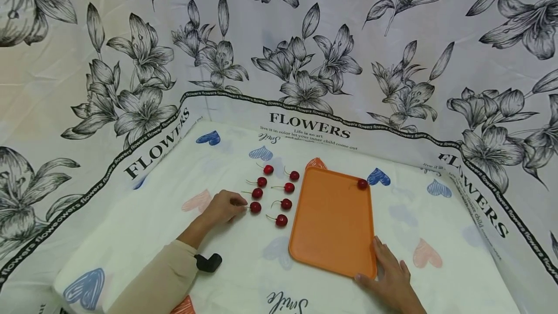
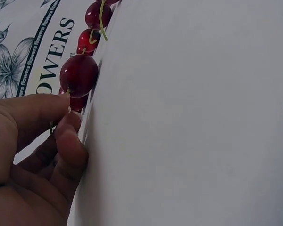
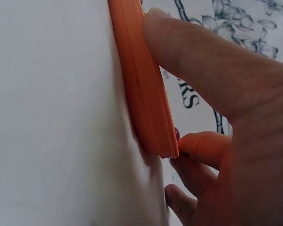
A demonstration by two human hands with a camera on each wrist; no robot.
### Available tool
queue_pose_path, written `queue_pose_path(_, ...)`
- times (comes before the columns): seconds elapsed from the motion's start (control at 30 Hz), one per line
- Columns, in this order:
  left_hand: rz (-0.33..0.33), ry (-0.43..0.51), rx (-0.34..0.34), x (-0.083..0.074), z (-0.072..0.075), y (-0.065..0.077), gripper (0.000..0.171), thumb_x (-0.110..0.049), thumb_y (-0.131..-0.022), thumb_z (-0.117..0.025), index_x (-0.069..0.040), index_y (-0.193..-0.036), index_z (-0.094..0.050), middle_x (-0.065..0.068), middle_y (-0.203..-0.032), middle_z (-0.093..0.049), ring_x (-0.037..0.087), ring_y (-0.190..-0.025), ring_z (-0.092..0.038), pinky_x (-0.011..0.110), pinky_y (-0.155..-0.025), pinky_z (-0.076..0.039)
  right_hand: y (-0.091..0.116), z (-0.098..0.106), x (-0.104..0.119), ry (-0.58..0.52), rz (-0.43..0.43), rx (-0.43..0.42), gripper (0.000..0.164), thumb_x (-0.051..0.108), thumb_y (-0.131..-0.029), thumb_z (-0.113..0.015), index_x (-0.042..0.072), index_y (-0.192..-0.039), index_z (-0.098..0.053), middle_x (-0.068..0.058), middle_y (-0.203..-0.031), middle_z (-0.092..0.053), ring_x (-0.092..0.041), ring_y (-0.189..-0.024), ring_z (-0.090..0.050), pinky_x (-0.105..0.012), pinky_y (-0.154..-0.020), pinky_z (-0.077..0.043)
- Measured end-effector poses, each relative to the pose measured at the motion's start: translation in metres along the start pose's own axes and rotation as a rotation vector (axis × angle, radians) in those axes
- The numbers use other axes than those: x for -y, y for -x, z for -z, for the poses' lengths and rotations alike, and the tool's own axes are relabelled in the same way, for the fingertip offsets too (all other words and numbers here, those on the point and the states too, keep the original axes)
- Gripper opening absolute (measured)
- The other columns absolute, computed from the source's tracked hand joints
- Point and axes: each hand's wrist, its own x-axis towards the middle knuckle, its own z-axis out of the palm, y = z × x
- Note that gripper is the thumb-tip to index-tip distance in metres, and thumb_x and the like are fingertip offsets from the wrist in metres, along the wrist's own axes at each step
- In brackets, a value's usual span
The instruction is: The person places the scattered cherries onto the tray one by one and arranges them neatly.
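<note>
My left hand [image 1: 224,206] pinches the stem of the nearest cherry [image 1: 255,208] in the left of two rows of red stemmed cherries. In the left wrist view, thumb and forefinger meet at the stem of this cherry [image 2: 79,75], and more cherries show behind it. The second row, with a cherry [image 1: 281,220] at its near end, lies between that hand and an orange tray [image 1: 333,222]. One cherry [image 1: 362,184] sits in the tray's far right corner. My right hand [image 1: 392,275] holds the tray's near right corner, thumb on the near edge and fingers along the right side.
A white cloth [image 1: 244,275] printed with hearts covers the table. Flower-printed sheeting [image 1: 305,71] stands up behind it and along both sides. A small black device [image 1: 209,262] shows at the left wrist, beside a beige sleeve [image 1: 161,275].
</note>
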Motion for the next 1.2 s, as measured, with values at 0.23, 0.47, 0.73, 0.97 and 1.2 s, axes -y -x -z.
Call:
queue_pose_path(0.23, 0.038, 0.133, 0.076, -0.001, 0.0, 0.003, 0.004, -0.003, -0.087, -0.069, -0.004, -0.089, -0.073, 0.007, -0.068, -0.062, 0.02, -0.05, -0.058, 0.03, -0.053, -0.049, -0.001, 0.0, 0.0, -0.005, -0.018, 0.019, 0.108, 0.058, -0.077, -0.072, -0.003, -0.15, -0.021, -0.022, -0.154, -0.021, -0.046, -0.137, -0.018, -0.071, -0.098, -0.003)
queue_pose_path(0.47, -0.015, 0.221, 0.112, -0.007, 0.001, 0.003, 0.006, -0.004, -0.089, -0.068, -0.001, -0.092, -0.072, 0.011, -0.072, -0.063, 0.021, -0.056, -0.059, 0.029, -0.055, -0.05, -0.001, -0.001, -0.001, -0.016, -0.015, 0.012, 0.108, 0.058, -0.077, -0.072, -0.003, -0.15, -0.022, -0.021, -0.155, -0.021, -0.046, -0.138, -0.017, -0.071, -0.099, -0.001)
queue_pose_path(0.73, -0.07, 0.364, 0.12, -0.034, -0.004, -0.005, 0.017, -0.005, -0.09, -0.068, 0.008, -0.101, -0.068, 0.024, -0.089, -0.064, 0.023, -0.063, -0.061, 0.031, -0.061, -0.054, -0.001, 0.0, 0.0, -0.016, -0.014, 0.008, 0.108, 0.057, -0.077, -0.072, -0.004, -0.15, -0.022, -0.021, -0.154, -0.021, -0.045, -0.138, -0.017, -0.071, -0.098, -0.002)
queue_pose_path(0.97, -0.13, 0.387, 0.132, -0.07, -0.023, -0.015, 0.017, -0.002, -0.091, -0.066, 0.01, -0.102, -0.068, 0.028, -0.09, -0.062, 0.022, -0.064, -0.061, 0.03, -0.062, -0.055, -0.002, 0.002, 0.001, -0.026, -0.039, 0.04, 0.11, 0.059, -0.076, -0.072, -0.004, -0.15, -0.02, -0.021, -0.155, -0.019, -0.045, -0.139, -0.015, -0.07, -0.099, 0.001)
queue_pose_path(1.2, -0.181, 0.414, 0.186, -0.104, -0.049, -0.029, 0.01, -0.004, -0.09, -0.067, 0.003, -0.096, -0.07, 0.021, -0.086, -0.064, 0.028, -0.06, -0.063, 0.038, -0.063, -0.056, -0.002, 0.002, 0.0, -0.032, -0.05, 0.054, 0.11, 0.058, -0.077, -0.072, -0.004, -0.15, -0.02, -0.021, -0.155, -0.018, -0.046, -0.139, -0.014, -0.071, -0.098, 0.002)
